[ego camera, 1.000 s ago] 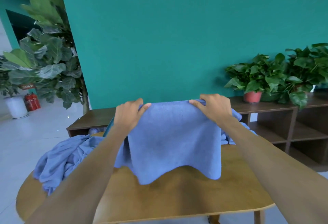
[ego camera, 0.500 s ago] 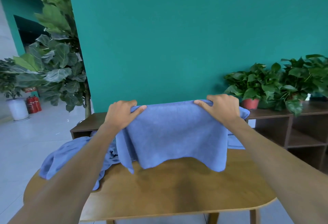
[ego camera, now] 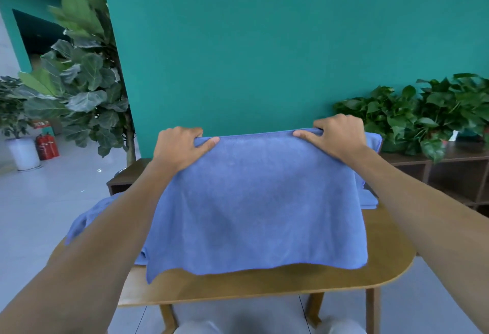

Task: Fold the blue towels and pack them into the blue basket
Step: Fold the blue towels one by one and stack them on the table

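Both hands hold a soft blue terry towel [ego camera: 254, 201] up over the rounded wooden counter [ego camera: 264, 280]. The left hand [ego camera: 180, 148] pinches its top left corner and the right hand [ego camera: 341, 139] its top right corner. The towel's long axis runs left to right, its top edge level, its free wavy hem hanging at the near side. More crumpled blue towels [ego camera: 87, 217] lie at the counter's left.
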